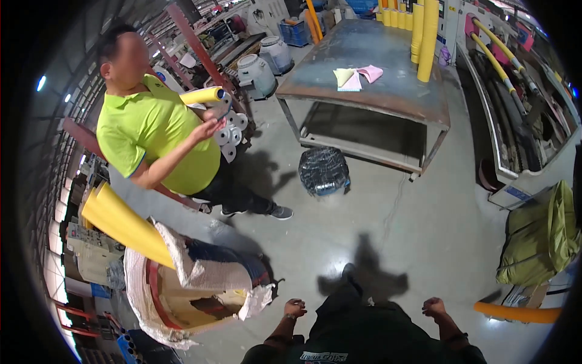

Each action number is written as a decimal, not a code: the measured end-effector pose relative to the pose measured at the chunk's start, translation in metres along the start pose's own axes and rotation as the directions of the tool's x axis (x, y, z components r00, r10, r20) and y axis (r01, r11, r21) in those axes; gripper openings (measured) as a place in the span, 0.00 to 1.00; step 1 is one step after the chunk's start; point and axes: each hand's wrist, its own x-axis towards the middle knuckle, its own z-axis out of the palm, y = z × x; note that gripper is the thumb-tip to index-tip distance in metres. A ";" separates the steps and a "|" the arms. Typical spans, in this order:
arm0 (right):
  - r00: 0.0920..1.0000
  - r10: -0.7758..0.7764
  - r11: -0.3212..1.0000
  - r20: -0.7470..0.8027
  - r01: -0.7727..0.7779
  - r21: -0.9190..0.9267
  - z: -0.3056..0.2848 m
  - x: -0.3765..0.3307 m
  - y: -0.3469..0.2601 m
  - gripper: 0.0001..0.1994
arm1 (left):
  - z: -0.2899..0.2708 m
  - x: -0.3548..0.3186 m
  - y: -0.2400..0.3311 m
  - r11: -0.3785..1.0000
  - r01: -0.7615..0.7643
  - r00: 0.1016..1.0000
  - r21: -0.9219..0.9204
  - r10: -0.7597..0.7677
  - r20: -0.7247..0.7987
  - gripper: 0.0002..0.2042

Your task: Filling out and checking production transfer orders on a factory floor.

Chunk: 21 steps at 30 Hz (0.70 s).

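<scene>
**Standing with both hands empty beside a lined drum of yellow tubes**

Standing on a polished concrete floor (424, 242), the person's 2 hands hang low at the bottom of the view. The left hand (295, 308) is loosely curled into a fist and holds nothing; the right hand (434, 306) is likewise closed on nothing. Nearest the left hand, just to its left, sits a drum (182, 297) lined with a white woven sack (206, 267), from which long yellow tubes (121, 221) lean out toward the upper left. Behind the drum, a co-worker in a lime-green shirt (154, 136) grips another yellow tube (203, 96) at chest height. Farther back stands a steel table (376, 91) carrying coloured paper sheets (356, 77) and upright yellow tubes (427, 39). A black wrapped bin (324, 171) rests on the floor before the table.
</scene>
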 end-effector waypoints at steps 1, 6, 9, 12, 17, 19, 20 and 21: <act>0.999 0.048 0.999 -0.020 -0.048 -0.013 0.001 0.000 -0.020 0.03 | 0.017 0.020 0.027 1.000 -0.003 0.996 -0.001 0.003 0.090 0.15; 0.995 0.064 0.993 -0.070 -0.056 0.103 -0.001 0.027 -0.088 0.04 | 0.108 0.073 0.166 0.990 -0.112 0.978 0.088 0.095 0.185 0.15; 0.997 0.058 0.990 -0.058 -0.050 0.133 -0.012 0.056 -0.133 0.05 | 0.154 0.110 0.231 0.982 -0.144 0.977 0.120 0.121 0.178 0.13; 0.999 0.049 0.979 -0.009 -0.046 0.200 -0.036 0.101 -0.165 0.05 | 0.208 0.134 0.290 0.986 -0.150 0.973 0.067 0.136 0.185 0.13; 0.998 0.070 0.992 0.001 -0.070 0.104 -0.100 0.180 -0.244 0.07 | 0.297 0.138 0.357 0.991 -0.100 0.990 0.087 0.090 0.112 0.14; 0.999 0.032 0.997 0.000 -0.032 0.075 -0.129 0.208 -0.291 0.06 | 0.329 0.144 0.371 0.996 -0.081 0.991 0.042 0.076 0.108 0.16; 0.998 -0.066 0.997 0.006 0.066 0.037 -0.146 0.233 -0.307 0.05 | 0.346 0.147 0.381 0.994 -0.104 0.988 -0.018 0.106 0.112 0.16; 1.000 -0.014 0.998 -0.028 0.015 0.063 -0.163 0.263 -0.320 0.05 | 0.361 0.149 0.388 0.990 -0.121 0.984 -0.070 0.129 0.120 0.17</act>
